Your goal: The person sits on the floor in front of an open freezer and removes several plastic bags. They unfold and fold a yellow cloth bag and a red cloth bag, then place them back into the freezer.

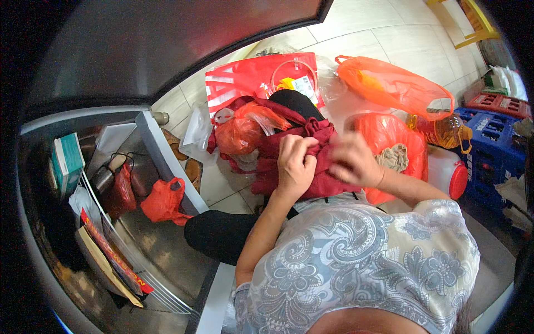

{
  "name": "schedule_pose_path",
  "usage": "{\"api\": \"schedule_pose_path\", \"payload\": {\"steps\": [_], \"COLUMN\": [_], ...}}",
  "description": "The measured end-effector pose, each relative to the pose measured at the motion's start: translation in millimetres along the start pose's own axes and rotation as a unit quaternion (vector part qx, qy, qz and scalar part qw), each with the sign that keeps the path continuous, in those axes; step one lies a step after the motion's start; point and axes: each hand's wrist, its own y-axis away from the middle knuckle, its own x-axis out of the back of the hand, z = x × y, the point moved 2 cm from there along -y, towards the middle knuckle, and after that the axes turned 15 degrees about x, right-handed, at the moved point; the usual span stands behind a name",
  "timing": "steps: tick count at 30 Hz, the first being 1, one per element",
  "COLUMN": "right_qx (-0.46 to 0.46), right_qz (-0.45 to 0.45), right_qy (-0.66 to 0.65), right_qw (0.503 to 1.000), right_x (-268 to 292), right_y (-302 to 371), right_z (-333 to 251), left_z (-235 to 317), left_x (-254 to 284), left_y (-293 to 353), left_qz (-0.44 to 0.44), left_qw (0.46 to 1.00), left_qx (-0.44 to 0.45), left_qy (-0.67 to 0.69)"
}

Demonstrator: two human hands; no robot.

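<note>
A dark red cloth (278,181), bunched up like a fabric bag, lies across my lap. My left hand (296,167) is closed on its gathered folds, fingers curled in. Over the right side of the same cloth is my right hand (356,160), smeared by motion, so whether it grips anything is unclear. An orange-red plastic bag (239,133) with something wrapped in it sits against the cloth, to the left of my left hand. Right of my right hand, a crumpled beige cloth (393,158) rests on a full orange-red plastic bag (384,128).
An open drawer (161,245) at left holds a red plastic bag (164,201), a teal box (68,161) and papers. A red-and-white bag (233,83) lies ahead. To the right are an oil bottle (436,129), a red-lidded container (445,177) and a blue crate (489,150).
</note>
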Motion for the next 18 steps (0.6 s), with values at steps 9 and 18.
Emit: {"api": "schedule_pose_path", "payload": {"steps": [9,18], "right_qx": [0.022,-0.224], "right_qz": [-0.232,-0.025], "right_qy": [-0.015,-0.228], "right_qw": [0.972,0.947], "right_x": [-33,-28], "right_y": [37,18], "right_z": [-12,-7], "left_z": [7,-25], "left_x": [20,50], "left_y": [-16,-30], "left_qz": [-0.1,-0.129], "left_qw": [0.858,0.988], "left_qx": [-0.323,0.078], "left_qy": [-0.386,0.036]}}
